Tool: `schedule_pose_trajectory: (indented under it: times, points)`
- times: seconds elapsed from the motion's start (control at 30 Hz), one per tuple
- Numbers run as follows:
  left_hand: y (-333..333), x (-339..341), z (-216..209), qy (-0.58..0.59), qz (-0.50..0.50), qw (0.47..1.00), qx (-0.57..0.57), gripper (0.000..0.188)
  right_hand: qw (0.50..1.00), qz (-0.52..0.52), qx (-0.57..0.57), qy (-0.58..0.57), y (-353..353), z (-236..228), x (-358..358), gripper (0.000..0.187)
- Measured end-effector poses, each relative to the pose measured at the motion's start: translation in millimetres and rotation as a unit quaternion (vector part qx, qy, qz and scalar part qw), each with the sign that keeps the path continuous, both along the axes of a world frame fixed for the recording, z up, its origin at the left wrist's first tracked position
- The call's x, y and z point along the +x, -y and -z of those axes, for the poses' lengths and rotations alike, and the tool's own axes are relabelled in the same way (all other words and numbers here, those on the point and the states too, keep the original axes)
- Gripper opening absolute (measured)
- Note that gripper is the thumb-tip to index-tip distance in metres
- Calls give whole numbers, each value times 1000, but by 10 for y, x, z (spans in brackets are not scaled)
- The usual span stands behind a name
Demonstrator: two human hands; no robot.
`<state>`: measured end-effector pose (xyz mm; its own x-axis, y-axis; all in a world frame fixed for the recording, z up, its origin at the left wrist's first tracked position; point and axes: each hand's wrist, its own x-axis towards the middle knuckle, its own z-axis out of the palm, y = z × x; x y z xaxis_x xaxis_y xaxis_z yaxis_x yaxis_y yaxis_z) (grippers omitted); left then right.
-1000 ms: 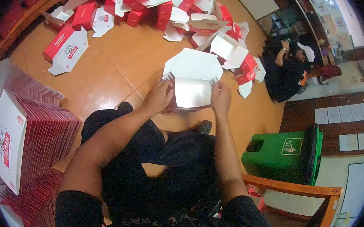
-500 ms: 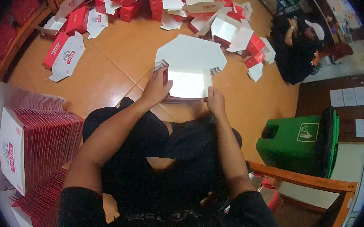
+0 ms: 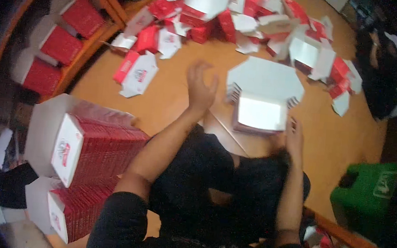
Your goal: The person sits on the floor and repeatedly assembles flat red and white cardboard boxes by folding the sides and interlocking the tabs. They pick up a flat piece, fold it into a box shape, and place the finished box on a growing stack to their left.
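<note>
An open cardboard food box point(image 3: 261, 114), white inside with its lid flap spread away from me, stands on the tiled floor in front of my crossed legs. Several nested edges show at its corners, so it looks like a stack. Left of it, my left hand point(image 3: 201, 89) is raised, apart from the box, fingers spread and holding nothing. My right hand point(image 3: 293, 138) is beside the box's right wall with its fingers stretched up; whether it touches the cardboard is blurred. Close on my left stand tall nested stacks of red-and-white boxes point(image 3: 106, 151).
Loose red-and-white boxes point(image 3: 203, 6) lie heaped across the far floor. A wooden shelf point(image 3: 83, 62) holding more boxes is at the left. On the right are a green bin point(image 3: 364, 197) and a wooden bar point(image 3: 349, 234). Another person point(image 3: 378, 69) sits at the far right.
My left hand has let go of the box and moved off to its left, opening. My right hand's grip on the near right edge has loosened. The whole view has swung left.
</note>
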<state>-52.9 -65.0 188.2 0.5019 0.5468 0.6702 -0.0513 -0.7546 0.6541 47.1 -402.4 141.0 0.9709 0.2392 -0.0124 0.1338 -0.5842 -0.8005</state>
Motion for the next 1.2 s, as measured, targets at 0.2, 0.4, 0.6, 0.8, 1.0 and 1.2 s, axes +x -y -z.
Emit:
schedule_pose_trajectory:
  times: [0.2,0.4,0.6,0.8,1.0,1.2]
  points:
    - [-2402,-111,810,-37,-436,894,-90,64,998,10,21,-60,-115,-464,-96,38]
    - [-3197,-679,2250,-256,-517,725,-377,97,996,19,60,-64,-61,-693,-116,36]
    - [-2612,-750,1813,-108,-547,789,-259,63,996,12,84,-33,-45,-678,-50,34]
    - [-2928,-1194,1511,-58,-469,858,-203,51,991,-19,124,-37,-263,-783,-94,31]
    - [-2232,-574,383,125,-172,961,-179,23,974,-11,223,38,-251,-544,-97,40]
    - [-514,-1004,-1083,190,108,853,-473,14,949,-113,214,200,-321,-651,-413,83]
